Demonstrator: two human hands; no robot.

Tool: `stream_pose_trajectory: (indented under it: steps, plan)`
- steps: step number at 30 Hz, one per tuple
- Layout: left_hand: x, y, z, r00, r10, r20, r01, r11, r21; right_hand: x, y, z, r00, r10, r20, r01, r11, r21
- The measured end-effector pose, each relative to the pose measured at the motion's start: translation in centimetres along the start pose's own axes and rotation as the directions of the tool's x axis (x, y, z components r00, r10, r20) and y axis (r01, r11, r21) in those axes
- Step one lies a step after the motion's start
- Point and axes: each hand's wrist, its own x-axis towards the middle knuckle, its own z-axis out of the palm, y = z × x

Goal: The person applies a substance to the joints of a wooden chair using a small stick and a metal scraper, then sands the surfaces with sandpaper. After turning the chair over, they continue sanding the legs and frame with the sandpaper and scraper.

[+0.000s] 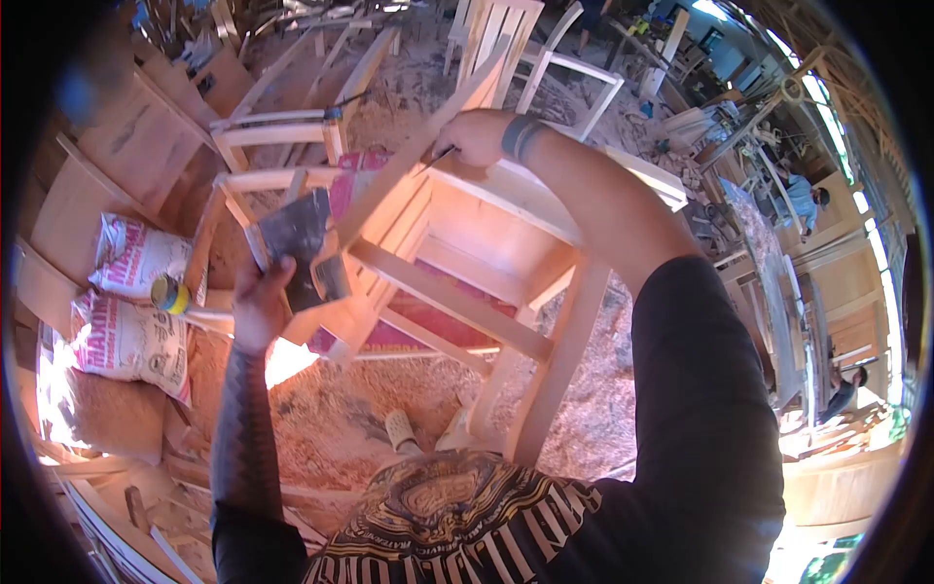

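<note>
In front of me stands a bare wooden chair frame (448, 302), tilted in view, with slats and curved legs. My left hand (261, 304) grips a dark flat sheet (297, 238), roughly rectangular with pale smears; a second dark piece with an opening shows at its lower edge. My right hand (472, 141) is at the far end of the chair's upper rail, its fingers curled round a thin dark tool (443, 156). Most of this tool is hidden by the hand, so its kind does not show.
More unfinished chair frames (282, 131) stand beyond, and a slatted chair back (496, 39) is at the top. White printed sacks (136, 341) and a small yellow-banded jar (169, 294) lie left. Wood shavings (341, 419) cover the floor. Another person (803, 202) is far right.
</note>
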Motion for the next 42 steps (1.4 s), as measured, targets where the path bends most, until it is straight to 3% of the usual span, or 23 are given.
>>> stream_pose_trajectory:
  steps: [2, 5, 9, 10, 13, 15, 16, 19, 20, 23, 25, 26, 29, 34, 37, 39, 40, 42]
  plan:
    - [0.3, 0.0, -0.1, 0.994, -0.106, -0.019, 0.105, 0.993, -0.062, -1.1, -0.3, 0.2, 1.0, 0.025, -0.001, -0.025, 0.998, 0.062]
    - [-0.1, -0.8, -0.6, 0.999, -0.015, -0.051, 0.023, 0.985, 0.172, -2.0, -0.4, -0.7, 1.0, 0.01, 0.016, -0.011, 0.997, 0.081]
    - [0.2, -0.4, 0.2, 0.983, -0.108, -0.152, 0.118, 0.991, 0.062, -2.8, 0.6, -0.1, 0.996, -0.076, 0.056, 0.075, 0.997, 0.023]
    - [0.2, 0.2, 0.3, 0.985, -0.026, -0.172, 0.085, 0.936, 0.342, -2.9, 1.0, 0.3, 0.992, -0.105, 0.069, 0.106, 0.994, 0.001]
    - [0.5, -1.0, -1.5, 0.981, 0.193, -0.001, -0.13, 0.666, 0.734, -4.3, 2.3, 0.7, 0.979, -0.198, 0.042, 0.195, 0.978, 0.073]
    - [0.5, 0.3, 0.4, 0.971, 0.189, -0.143, -0.005, 0.618, 0.786, -5.6, 1.9, 0.6, 0.983, -0.172, 0.056, 0.169, 0.984, 0.055]
    - [1.0, -0.2, -0.4, 0.919, -0.128, -0.373, 0.228, 0.944, 0.239, -6.2, 1.8, 0.8, 0.986, -0.157, 0.057, 0.155, 0.987, 0.041]
    - [1.3, -0.9, -1.8, 0.897, -0.163, -0.412, 0.212, 0.974, 0.077, -8.1, 2.2, 0.9, 0.983, -0.163, 0.089, 0.16, 0.986, 0.037]
    - [1.3, -0.1, -0.2, 0.854, -0.168, -0.492, 0.22, 0.974, 0.049, -9.3, 2.0, 0.8, 0.983, -0.153, 0.103, 0.148, 0.988, 0.053]
    - [1.4, 0.5, 0.9, 0.864, -0.204, -0.461, 0.207, 0.977, -0.045, -11.9, 3.3, 1.8, 0.98, -0.183, 0.073, 0.178, 0.981, 0.071]
    - [1.5, 0.8, 1.0, 0.842, -0.209, -0.498, 0.238, 0.971, -0.007, -14.4, 2.5, 1.9, 0.986, -0.137, 0.095, 0.132, 0.99, 0.056]
    - [1.4, 0.7, 1.0, 0.834, -0.207, -0.511, 0.235, 0.972, -0.01, -15.1, 3.8, 3.2, 0.968, -0.25, -0.002, 0.25, 0.968, 0.024]
    - [1.5, 0.0, -0.1, 0.846, -0.194, -0.496, 0.21, 0.977, -0.023, -18.8, 3.3, 3.5, 0.97, -0.241, -0.006, 0.241, 0.965, 0.107]
    - [1.8, -0.7, -1.2, 0.852, -0.156, -0.499, 0.192, 0.981, 0.021, -23.0, 2.7, 3.9, 0.98, -0.2, -0.021, 0.201, 0.976, 0.081]
    - [1.8, -0.5, -0.6, 0.838, -0.138, -0.528, 0.187, 0.982, 0.04, -24.2, 2.1, 3.5, 0.992, -0.12, 0.047, 0.115, 0.989, 0.089]
    - [1.7, -1.1, -1.6, 0.814, -0.117, -0.568, 0.195, 0.978, 0.079, -24.4, 2.4, 3.7, 0.987, -0.155, 0.03, 0.153, 0.986, 0.06]
    - [1.5, -1.9, -2.4, 0.812, 0.094, -0.577, 0.176, 0.901, 0.396, -24.3, 2.5, 3.4, 0.985, -0.174, 0.016, 0.174, 0.984, 0.038]
    - [1.7, -2.7, -1.3, 0.762, 0.028, -0.647, 0.099, 0.982, 0.159, -24.0, 2.2, 2.0, 0.995, -0.071, 0.071, 0.066, 0.995, 0.071]
